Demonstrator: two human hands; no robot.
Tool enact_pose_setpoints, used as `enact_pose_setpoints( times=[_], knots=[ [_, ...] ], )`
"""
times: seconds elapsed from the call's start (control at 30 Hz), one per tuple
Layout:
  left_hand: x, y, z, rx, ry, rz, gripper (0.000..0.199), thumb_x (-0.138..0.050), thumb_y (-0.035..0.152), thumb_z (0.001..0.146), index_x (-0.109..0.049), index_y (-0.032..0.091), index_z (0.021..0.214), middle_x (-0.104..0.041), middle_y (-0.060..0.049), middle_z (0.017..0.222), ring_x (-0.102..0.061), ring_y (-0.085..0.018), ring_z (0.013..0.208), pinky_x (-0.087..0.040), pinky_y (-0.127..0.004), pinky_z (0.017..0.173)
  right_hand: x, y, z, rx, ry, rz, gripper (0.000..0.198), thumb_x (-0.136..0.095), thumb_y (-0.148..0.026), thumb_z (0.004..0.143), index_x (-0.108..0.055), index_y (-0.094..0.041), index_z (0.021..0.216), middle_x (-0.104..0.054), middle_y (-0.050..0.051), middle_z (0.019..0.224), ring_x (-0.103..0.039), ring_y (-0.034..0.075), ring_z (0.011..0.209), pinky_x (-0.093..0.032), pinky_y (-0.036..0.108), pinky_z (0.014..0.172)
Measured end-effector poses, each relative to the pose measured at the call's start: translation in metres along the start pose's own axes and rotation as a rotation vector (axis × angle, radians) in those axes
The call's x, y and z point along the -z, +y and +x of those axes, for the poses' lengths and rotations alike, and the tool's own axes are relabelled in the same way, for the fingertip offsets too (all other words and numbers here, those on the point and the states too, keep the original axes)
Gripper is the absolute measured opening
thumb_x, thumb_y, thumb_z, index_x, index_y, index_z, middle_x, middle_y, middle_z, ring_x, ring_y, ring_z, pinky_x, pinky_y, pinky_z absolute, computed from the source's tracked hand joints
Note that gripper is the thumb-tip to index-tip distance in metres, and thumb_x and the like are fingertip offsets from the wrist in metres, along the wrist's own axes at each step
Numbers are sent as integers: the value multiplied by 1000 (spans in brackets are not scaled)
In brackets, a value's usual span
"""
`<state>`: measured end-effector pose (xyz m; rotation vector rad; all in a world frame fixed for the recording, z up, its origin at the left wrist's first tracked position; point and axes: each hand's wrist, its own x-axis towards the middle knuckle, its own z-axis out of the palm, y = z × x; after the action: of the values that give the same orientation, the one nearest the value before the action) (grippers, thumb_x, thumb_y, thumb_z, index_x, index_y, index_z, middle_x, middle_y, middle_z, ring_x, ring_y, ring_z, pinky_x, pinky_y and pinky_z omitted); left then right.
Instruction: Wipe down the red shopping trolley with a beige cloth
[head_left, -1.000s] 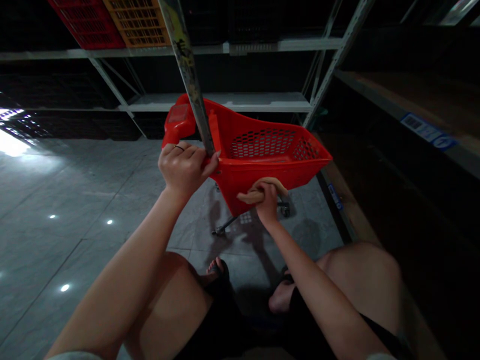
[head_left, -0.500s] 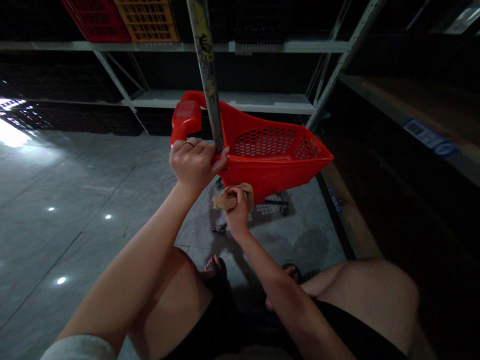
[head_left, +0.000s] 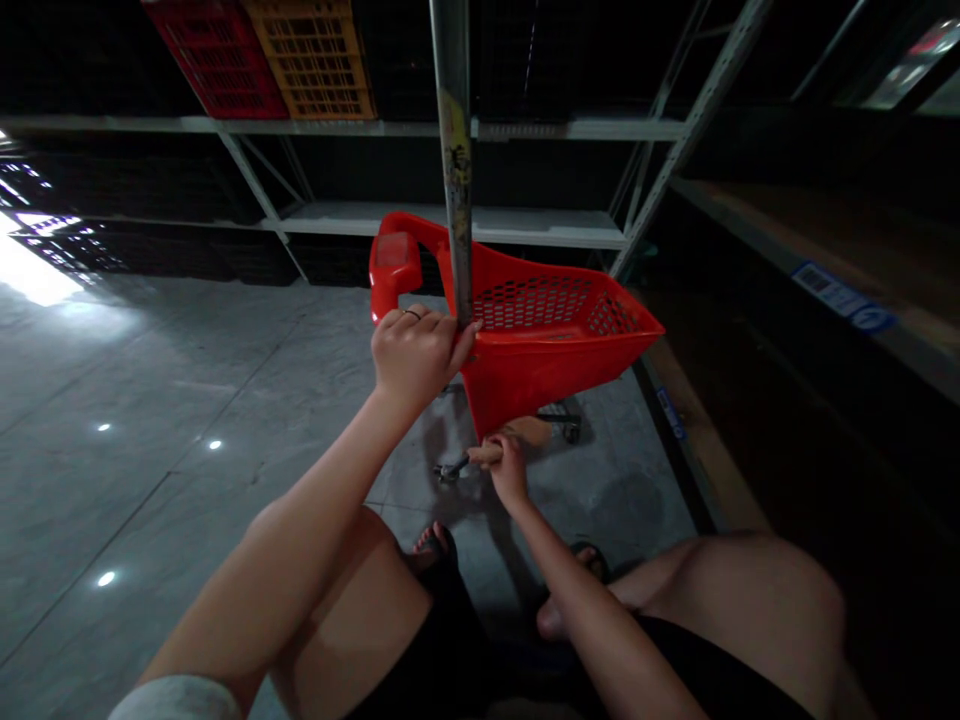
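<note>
One red plastic shopping cart [head_left: 555,340] is standing on the grey tiled floor [head_left: 150,400] in front of the person, its basket tilting so that the pierced side walls and the solid underside are both showing; the walls are carrying rows of small oval holes, the handle end is curling up at the left with a paler red panel set into it, and a dark metal frame with small wheels [head_left: 571,432] is peeking out beneath. The left hand [head_left: 417,352] is wrapping its fingers closed around one grey metal post [head_left: 454,170] that is rising straight up out of the frame, with yellowish marks on it too worn to read, and one thin ring is showing on a finger. The right hand [head_left: 508,467] is reaching under the lowest corner of the basket, its fingers curling tight on one tan cloth [head_left: 529,433] that is pressing against the red plastic there. Two crates are sitting on the upper rack at the back, one red crate [head_left: 217,50] and one orange crate [head_left: 319,50], side by side and touching. On the edge of the wooden shelf [head_left: 825,230] at the right, two blue-and-white labels [head_left: 840,295] are sticking, their print being too small to read. A third small blue label [head_left: 671,412] is showing lower down near the floor, likewise illegible.
</note>
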<state>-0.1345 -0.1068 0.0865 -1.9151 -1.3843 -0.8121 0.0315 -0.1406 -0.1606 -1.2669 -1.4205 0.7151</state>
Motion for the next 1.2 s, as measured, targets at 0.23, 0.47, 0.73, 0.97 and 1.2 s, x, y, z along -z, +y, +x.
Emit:
enact_pose_setpoints(
  times=[0.23,0.47,0.73,0.97,1.2],
  knots=[
    [49,-16,27,-297,-437,-189,35,-44,31,105,-77,19,106,-77,-9,108,-67,-26,109,-50,-41,94,25,-98,49,155,140,228,36,-67,-30,80,-59,-25,115,-70,3,105,-69,20,90,-58,33,78],
    [43,-16,21,-51,-517,-131,55,-37,42,104,-79,20,78,-77,-10,78,-71,-24,77,-49,-37,77,47,-171,81,396,77,131,44,-58,-30,91,-63,-23,135,-64,12,136,-56,27,131,-46,48,115],
    [50,36,16,106,-547,-20,49,-43,37,101,-83,17,80,-79,-15,82,-77,-30,81,-50,-38,76,38,-174,80,204,114,88,62,-54,-25,86,-51,-28,148,-61,12,141,-54,31,134,-36,58,119],
    [57,93,22,145,-539,-73,45,-43,28,100,-82,14,85,-80,-17,85,-78,-32,82,-53,-43,79,95,-293,134,204,9,668,78,-62,-24,76,-42,-37,150,-63,-4,97,-58,10,70,-51,21,60],
    [55,150,31,182,-476,-113,50,-37,27,104,-82,12,86,-79,-18,83,-78,-32,82,-52,-43,78,159,-339,171,272,-51,883,44,-67,-42,78,-63,-29,120,-65,-5,87,-60,10,68,-52,21,59]
  ],
)
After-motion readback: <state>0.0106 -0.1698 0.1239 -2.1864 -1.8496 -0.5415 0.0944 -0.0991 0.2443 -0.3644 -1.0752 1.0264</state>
